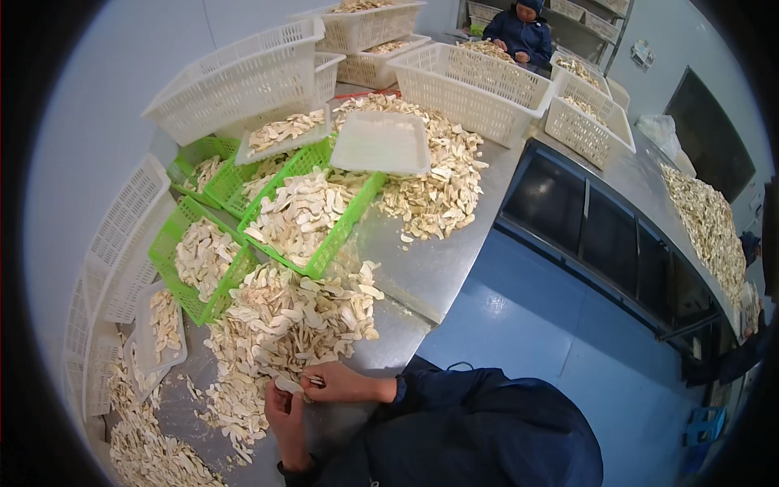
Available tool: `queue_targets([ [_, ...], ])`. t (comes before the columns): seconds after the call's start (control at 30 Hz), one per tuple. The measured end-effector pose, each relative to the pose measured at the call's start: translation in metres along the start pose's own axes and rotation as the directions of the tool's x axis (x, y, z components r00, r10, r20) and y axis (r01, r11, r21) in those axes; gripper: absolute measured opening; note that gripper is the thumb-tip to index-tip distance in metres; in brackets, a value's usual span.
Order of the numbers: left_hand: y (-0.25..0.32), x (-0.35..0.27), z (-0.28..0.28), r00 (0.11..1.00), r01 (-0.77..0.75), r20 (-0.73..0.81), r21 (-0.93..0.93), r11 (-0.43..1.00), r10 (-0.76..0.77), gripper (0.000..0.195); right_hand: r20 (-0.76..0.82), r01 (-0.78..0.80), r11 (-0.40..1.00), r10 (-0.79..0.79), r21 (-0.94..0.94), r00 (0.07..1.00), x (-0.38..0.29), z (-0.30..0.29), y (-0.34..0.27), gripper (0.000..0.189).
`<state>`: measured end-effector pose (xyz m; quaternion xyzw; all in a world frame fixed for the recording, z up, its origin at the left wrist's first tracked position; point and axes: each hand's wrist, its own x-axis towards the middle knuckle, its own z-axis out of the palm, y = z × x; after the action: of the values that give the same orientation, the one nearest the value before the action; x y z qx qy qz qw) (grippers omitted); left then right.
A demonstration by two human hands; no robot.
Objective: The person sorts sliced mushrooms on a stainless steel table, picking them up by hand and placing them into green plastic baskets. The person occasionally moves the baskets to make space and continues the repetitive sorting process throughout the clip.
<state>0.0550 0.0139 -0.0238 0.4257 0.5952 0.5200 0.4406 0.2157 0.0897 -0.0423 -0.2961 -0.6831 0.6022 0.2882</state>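
My left hand [285, 419] pinches a pale, flat dried slice [287, 385] between thumb and fingers at the near edge of a heap. Close beside it, my right hand [342, 382] has thin slices [314, 380] gripped between its fingers; how many cannot be told. The heap of dried slices [286, 310] lies loose on a stainless steel table [395, 341]. Just beyond it, a large green plastic basket [347, 243] and a smaller green basket [163, 243] hold more of the slices.
A white tray [380, 141] rests by the large green basket and another slice heap [447, 189]. White perforated crates [243, 79] line the wall. A smaller white tray [161, 325] holds slices at left. Across the blue floor [517, 304], another person [520, 33] handles slices.
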Motion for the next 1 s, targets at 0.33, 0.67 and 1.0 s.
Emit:
queue_targets([
  [0.33,0.009,-0.016,-0.006,0.988,-0.049,-0.151,-0.072,0.996,0.038,0.052,0.011,0.002,0.998,-0.003,0.056,1.0,0.0,0.01,0.006,0.023],
  [0.67,-0.001,-0.031,-0.02,0.994,-0.004,-0.109,-0.042,0.999,-0.001,0.044,0.055,0.046,0.999,-0.046,0.007,0.997,-0.002,0.023,0.003,0.025],
  [1.0,-0.012,-0.029,-0.021,0.996,0.011,-0.083,-0.008,1.0,-0.011,0.045,0.103,0.06,0.997,-0.056,-0.04,0.993,-0.005,0.021,0.006,0.026],
])
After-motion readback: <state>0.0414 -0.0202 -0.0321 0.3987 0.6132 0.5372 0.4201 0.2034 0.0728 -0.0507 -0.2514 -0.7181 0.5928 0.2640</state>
